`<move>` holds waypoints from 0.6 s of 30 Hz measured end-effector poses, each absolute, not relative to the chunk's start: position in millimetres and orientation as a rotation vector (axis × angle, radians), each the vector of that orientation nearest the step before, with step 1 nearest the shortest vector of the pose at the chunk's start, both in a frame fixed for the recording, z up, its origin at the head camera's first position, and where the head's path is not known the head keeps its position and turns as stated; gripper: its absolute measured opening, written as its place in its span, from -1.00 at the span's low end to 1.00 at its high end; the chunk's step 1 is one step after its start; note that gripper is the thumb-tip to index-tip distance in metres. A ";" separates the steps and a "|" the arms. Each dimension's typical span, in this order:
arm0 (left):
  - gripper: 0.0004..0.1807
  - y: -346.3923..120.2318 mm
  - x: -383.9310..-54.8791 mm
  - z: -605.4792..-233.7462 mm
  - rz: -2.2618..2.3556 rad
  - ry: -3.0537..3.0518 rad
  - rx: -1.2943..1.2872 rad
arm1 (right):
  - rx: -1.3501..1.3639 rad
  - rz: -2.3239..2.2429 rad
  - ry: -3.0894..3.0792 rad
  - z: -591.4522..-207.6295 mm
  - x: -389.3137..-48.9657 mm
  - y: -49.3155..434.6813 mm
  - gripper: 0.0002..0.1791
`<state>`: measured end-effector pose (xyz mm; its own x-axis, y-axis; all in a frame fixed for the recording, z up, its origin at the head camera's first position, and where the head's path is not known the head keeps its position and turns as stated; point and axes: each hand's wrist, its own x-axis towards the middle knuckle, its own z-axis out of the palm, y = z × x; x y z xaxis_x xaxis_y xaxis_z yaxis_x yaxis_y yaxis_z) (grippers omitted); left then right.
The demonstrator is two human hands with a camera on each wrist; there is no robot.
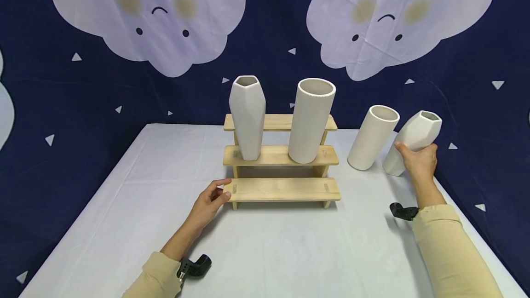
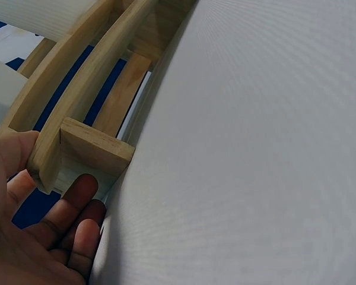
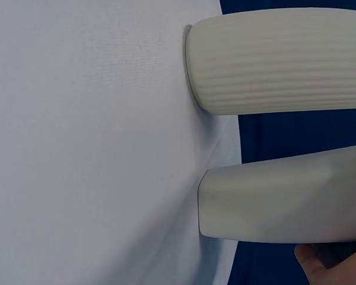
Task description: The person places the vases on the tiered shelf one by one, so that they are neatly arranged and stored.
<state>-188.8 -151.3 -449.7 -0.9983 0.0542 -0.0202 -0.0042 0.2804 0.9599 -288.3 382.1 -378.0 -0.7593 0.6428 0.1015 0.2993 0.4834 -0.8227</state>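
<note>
At the right, my right hand grips a white faceted vase round its side, thumb on the left face. Its base is at the tabletop in the right wrist view, where the lower faceted vase shows beside the ribbed cylinder vase. My left hand pinches the left end of a three-tier wooden stand's bottom shelf. Up close, the thumb lies over the shelf board and the other fingers curl below it. On the middle tier stand another faceted vase and a taller cylinder vase.
A white cloth covers the table. The ribbed vase stands upright between the stand and the held vase. Behind hangs a dark blue curtain with clouds and small triangles. The stand's top tier is behind the vases.
</note>
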 end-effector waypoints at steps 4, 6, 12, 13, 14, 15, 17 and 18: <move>-0.57 -151.1 -188.6 -449.3 1.860 2.474 0.045 | -0.795 1.177 -2.327 -379.0 -288.7 382.3 0.00; -0.57 -150.9 -188.4 -448.9 1.858 2.474 0.045 | -0.801 1.174 -2.321 -379.7 -288.7 382.8 0.00; -0.57 -150.7 -188.0 -449.1 1.863 2.467 0.044 | -0.815 1.169 -2.309 -381.1 -286.8 383.3 0.00; -0.58 -150.8 -187.9 -449.2 1.864 2.466 0.046 | -0.816 1.169 -2.306 -381.5 -286.4 383.4 0.00; -0.58 -150.9 -187.9 -449.4 1.864 2.465 0.049 | -0.821 1.170 -2.303 -381.8 -286.0 383.4 0.00; -0.58 -151.0 -187.9 -449.4 1.864 2.465 0.049 | -0.826 1.173 -2.300 -381.8 -285.3 383.2 0.00; -0.58 -151.4 -187.9 -449.4 1.862 2.468 0.052 | -0.834 1.182 -2.295 -382.4 -283.9 383.2 0.00; -0.58 -151.5 -187.5 -448.9 1.863 2.471 0.056 | -0.833 1.184 -2.293 -382.7 -282.8 383.1 -0.01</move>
